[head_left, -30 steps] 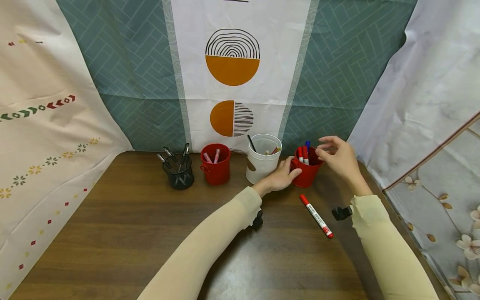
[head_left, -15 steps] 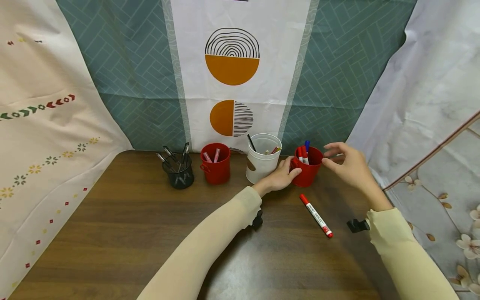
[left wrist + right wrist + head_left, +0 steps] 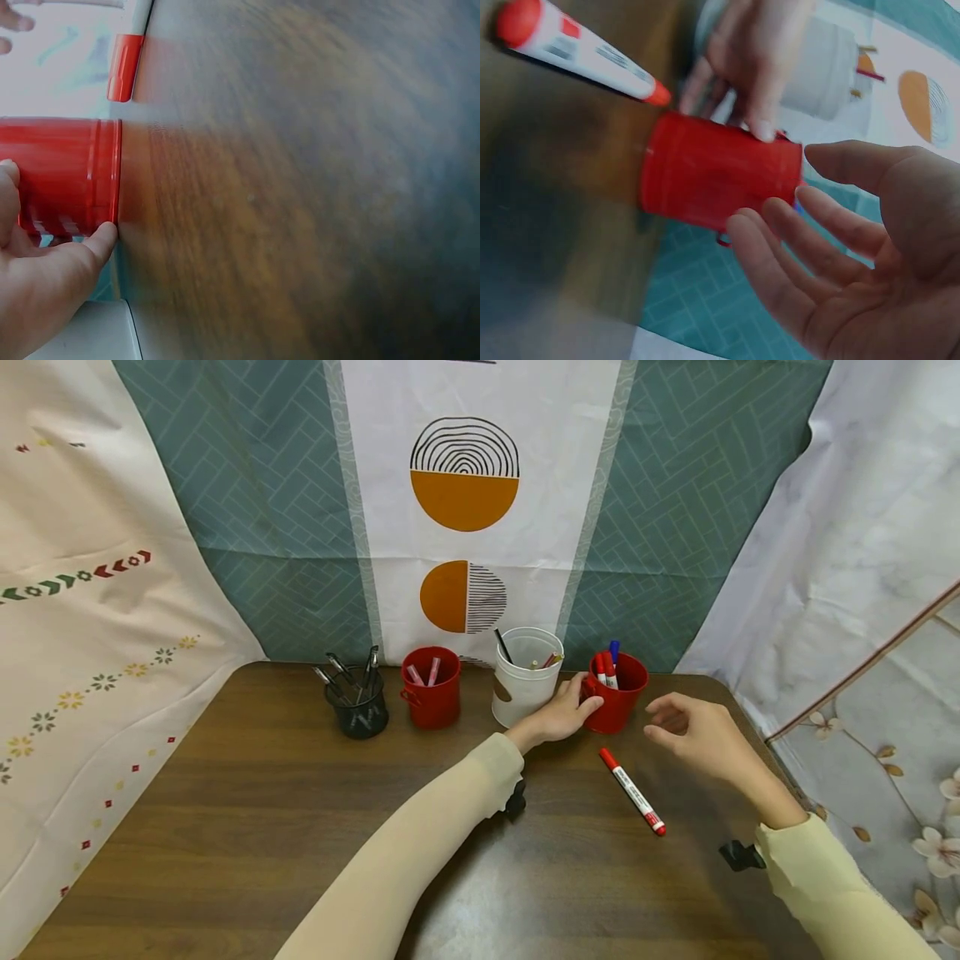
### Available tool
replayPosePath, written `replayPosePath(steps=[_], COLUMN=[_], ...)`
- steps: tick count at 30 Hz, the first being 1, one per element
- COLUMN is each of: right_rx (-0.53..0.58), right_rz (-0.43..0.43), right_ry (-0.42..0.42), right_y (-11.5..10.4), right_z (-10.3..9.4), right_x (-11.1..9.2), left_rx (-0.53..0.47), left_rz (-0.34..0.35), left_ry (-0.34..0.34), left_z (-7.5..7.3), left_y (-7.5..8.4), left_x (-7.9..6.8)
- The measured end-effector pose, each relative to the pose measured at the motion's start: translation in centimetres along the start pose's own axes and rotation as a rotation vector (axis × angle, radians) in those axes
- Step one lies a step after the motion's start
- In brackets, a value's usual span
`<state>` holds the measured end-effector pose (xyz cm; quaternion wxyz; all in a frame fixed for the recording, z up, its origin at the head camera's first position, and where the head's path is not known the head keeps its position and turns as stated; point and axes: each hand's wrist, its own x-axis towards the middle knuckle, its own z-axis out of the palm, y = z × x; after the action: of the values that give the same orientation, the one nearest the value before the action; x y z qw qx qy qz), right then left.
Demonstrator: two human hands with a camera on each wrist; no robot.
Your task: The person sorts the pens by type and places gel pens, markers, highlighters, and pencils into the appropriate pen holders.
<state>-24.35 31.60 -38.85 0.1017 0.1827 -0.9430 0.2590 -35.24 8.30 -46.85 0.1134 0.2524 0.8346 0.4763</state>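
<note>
My left hand [image 3: 558,712] holds the left side of the right-hand red pail [image 3: 618,706], its thumb across the front. In the left wrist view the fingertips [image 3: 103,241] touch the pail wall close to its base. Red-capped markers [image 3: 606,670] and a blue-capped one [image 3: 615,650] stand in this pail. To the pail's right, my right hand [image 3: 697,735] hovers over the table with loosely bent fingers and nothing in them. A white marker with red ends [image 3: 632,792] lies on the table between the two arms.
Left of my left hand stands a white pail [image 3: 522,689] with a few pencils. Beyond it are another red pail [image 3: 432,706] with pink sticks and a black mesh cup [image 3: 362,714] of pens. Patterned cloth [image 3: 285,527] hangs behind the wooden table [image 3: 300,827].
My right hand has drawn away from the red pail's rim, moving right and toward me, with empty fingers. The left hand and the lying marker stay where they were.
</note>
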Motion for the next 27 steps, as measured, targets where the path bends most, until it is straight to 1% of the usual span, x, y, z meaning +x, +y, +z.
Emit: replayPosePath(steps=[7, 10, 15, 20, 27], right_rx=[-0.021, -0.044, -0.082, -0.096, -0.117], right_rz=[0.043, 0.066, 0.076, 0.083, 0.084], right_ry=[-0.209, -0.264, -0.308, -0.352, -0.376], right_y=[0.3, 0.4, 0.3, 0.1, -0.3], right_z=[2.4, 3.0, 3.6, 4.3, 4.9], right_x=[-2.1, -2.6, -3.0, -3.1, -3.0], left_rx=[0.001, 0.001, 0.012, 0.011, 0.005], left_rz=[-0.013, -0.012, -0.014, -0.026, -0.052], left_ry=[0.000, -0.003, -0.003, -0.002, -0.006], left_z=[0.1, 0.1, 0.1, 0.3, 0.5], left_y=[0.0, 0.0, 0.0, -0.1, -0.5], left_x=[0.0, 0.0, 0.1, 0.3, 0.7])
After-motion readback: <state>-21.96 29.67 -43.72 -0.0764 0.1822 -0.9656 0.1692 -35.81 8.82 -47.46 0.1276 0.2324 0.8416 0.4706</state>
